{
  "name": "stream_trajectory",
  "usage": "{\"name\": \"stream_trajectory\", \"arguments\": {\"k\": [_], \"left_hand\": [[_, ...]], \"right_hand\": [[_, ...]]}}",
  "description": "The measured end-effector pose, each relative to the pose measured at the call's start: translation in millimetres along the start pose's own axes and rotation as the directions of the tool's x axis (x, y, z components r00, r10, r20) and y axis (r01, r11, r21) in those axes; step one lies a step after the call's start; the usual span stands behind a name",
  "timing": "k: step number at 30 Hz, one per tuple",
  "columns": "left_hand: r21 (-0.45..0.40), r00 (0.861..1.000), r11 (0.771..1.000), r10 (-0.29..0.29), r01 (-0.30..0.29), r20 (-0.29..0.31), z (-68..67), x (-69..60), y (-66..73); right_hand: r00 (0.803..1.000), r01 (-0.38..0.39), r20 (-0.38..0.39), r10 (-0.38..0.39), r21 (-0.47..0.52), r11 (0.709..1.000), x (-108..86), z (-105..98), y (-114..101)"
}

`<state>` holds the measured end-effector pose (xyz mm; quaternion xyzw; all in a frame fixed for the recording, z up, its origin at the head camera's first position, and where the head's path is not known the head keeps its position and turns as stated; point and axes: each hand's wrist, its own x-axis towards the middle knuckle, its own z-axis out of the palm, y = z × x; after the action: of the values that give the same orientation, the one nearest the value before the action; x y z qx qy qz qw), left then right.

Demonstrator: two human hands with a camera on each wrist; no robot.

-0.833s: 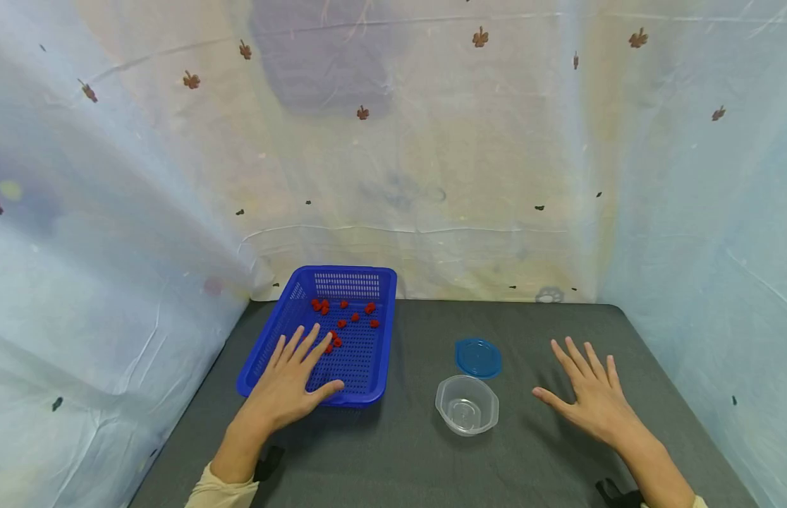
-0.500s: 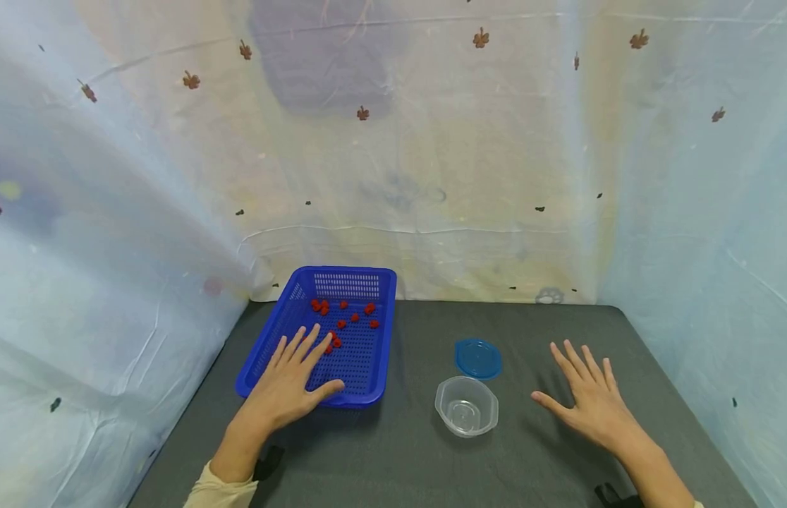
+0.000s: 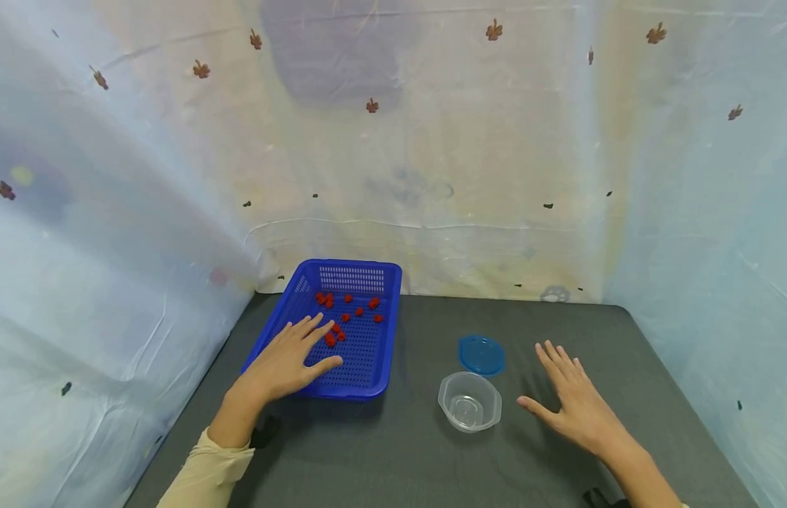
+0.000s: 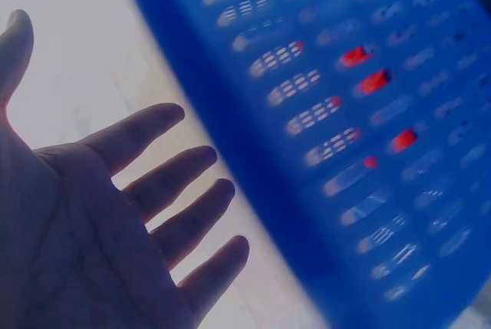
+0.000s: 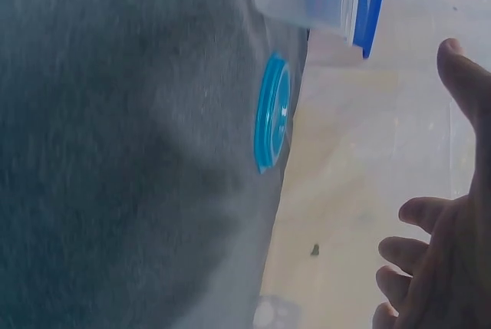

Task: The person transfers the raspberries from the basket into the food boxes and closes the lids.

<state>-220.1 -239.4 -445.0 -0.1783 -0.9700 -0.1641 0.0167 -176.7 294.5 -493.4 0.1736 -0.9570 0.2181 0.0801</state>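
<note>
The person's 2 hands were well apart, with fingers spread and straight, and both held nothing. The left hand (image 3: 282,363) hung palm down over the near left part of the blue plastic basket (image 3: 387,331) — I could not tell if it touched the rim. The hand hid that part of the basket. Inside lay small red pieces (image 3: 359,311), a bit like berries, mostly on the basket's floor near the middle and back. In the left wrist view they were blurry spots behind the holes, so what they really were was hard to make out.

The right hand (image 3: 577,402) hung over the gray table (image 3: 419,466), near the clear plastic tub (image 3: 466,406) on its left. The tub stood upright with its mouth up. The round blue lid (image 3: 482,355) lay flat just behind it. The right wrist view cut off the tub's top part.

At the bottom edge, a tan sleeve (image 3: 206,466) and a black band (image 3: 599,497) were partly cut off. Behind everything hung a pale sheet (image 3: 463,155) with brown leaf shapes (image 3: 493,30) — and 1 gray paw print (image 3: 554,293) low down, near the table.
</note>
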Motion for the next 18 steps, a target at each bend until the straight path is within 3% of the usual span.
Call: {"name": "stream_trajectory", "arguments": {"k": [10, 18], "left_hand": [[-0.021, 0.996, 1.000, -0.006, 0.008, 0.084, -18.3, 25.8, -6.3], [-0.067, 0.981, 0.997, -0.028, 0.042, 0.193, -26.2, 44.7, -9.6]], "right_hand": [[0.998, 0.055, -0.015, -0.055, 0.006, 0.998, 2.4, 16, -20], [0.997, 0.074, 0.007, -0.075, 0.014, 0.997, 0.9, 31, -35]]}}
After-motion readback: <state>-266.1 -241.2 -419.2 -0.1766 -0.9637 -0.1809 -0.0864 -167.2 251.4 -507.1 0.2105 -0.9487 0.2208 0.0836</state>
